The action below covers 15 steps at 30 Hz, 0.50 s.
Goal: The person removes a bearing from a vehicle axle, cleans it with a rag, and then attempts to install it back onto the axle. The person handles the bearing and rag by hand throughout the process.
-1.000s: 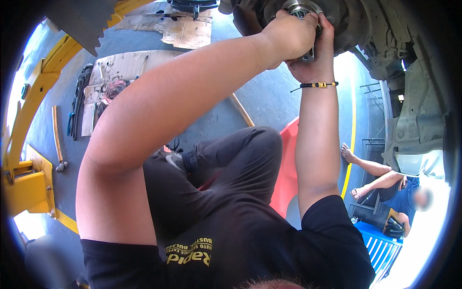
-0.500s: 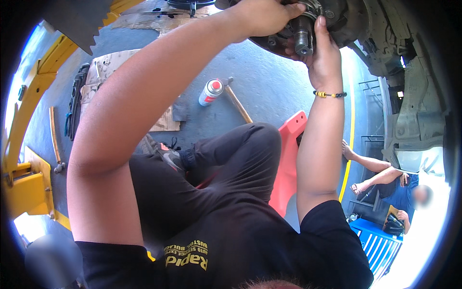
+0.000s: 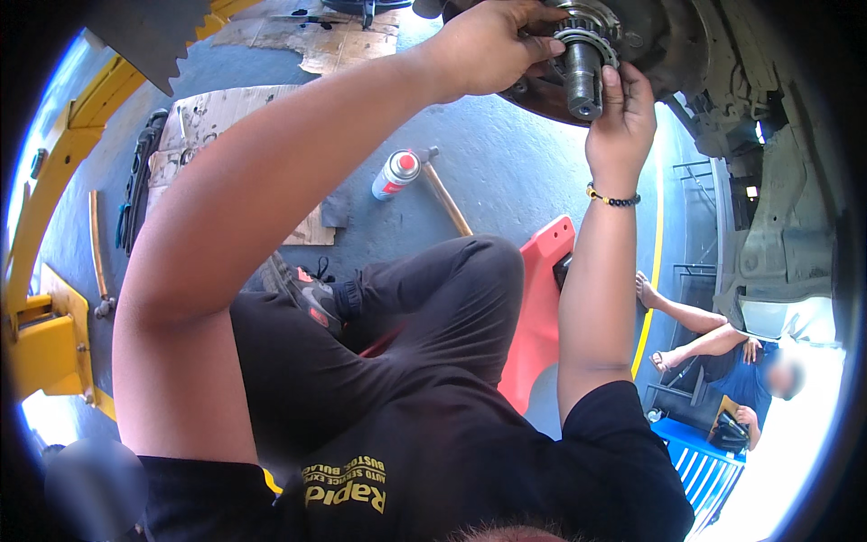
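At the top, a grey metal axle shaft [image 3: 584, 88] with a hole in its end sticks out toward me from a dark round hub plate [image 3: 682, 45]. Around the shaft sits a bearing [image 3: 587, 38], a shiny ring with rollers showing. My left hand [image 3: 492, 47] is closed at its left side, thumb and finger pinching the rim. From the lower right my right hand [image 3: 623, 113], with a beaded bracelet on the wrist, has its thumb and fingertips closed at the bearing's lower right edge, beside the shaft. Some fingers of both hands are hidden.
On the floor are a spray can [image 3: 396, 175], a wooden-handled hammer [image 3: 444, 194], another hammer [image 3: 97, 253] and stained cardboard [image 3: 172, 167]. A red plastic piece [image 3: 533, 334] lies by my knee. Yellow steel frame [image 3: 68, 172] stands left; vehicle underbody [image 3: 768, 217] and a seated person [image 3: 745, 384] are right.
My left thumb has come down to the bearing's near rim. My right hand has shifted right and its fingers have come round beside the shaft. More of the bearing and shaft shows.
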Each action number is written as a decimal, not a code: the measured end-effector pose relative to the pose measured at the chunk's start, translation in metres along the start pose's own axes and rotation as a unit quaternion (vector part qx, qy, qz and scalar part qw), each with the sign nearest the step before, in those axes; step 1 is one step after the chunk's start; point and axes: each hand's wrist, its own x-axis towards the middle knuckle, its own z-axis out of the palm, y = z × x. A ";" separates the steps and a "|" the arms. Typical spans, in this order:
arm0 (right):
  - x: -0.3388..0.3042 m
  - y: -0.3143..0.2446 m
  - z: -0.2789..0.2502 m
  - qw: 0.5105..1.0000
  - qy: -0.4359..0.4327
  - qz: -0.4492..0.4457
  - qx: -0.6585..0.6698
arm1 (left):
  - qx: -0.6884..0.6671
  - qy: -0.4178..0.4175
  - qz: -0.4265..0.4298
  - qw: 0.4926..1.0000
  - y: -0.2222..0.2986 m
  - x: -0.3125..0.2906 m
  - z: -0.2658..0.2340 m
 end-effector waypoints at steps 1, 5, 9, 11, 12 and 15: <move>0.000 0.002 0.000 0.998 -0.006 0.026 0.052 | 0.013 -0.007 -0.008 1.000 0.003 -0.001 -0.002; 0.001 0.006 -0.002 0.994 -0.010 0.046 0.101 | 0.064 0.000 0.075 0.995 -0.005 0.006 -0.004; 0.001 -0.002 -0.001 0.999 0.012 0.030 0.026 | 0.089 0.048 0.076 0.992 -0.006 0.002 0.003; 0.002 -0.010 0.001 0.999 0.019 0.032 -0.021 | 0.104 0.068 0.067 0.990 -0.006 -0.001 0.006; 0.001 -0.017 0.000 0.998 0.015 0.040 -0.043 | 0.104 0.072 0.061 0.990 -0.005 -0.001 0.007; -0.001 -0.023 0.001 0.997 0.016 0.034 -0.073 | 0.127 0.084 0.057 0.987 -0.003 -0.001 0.004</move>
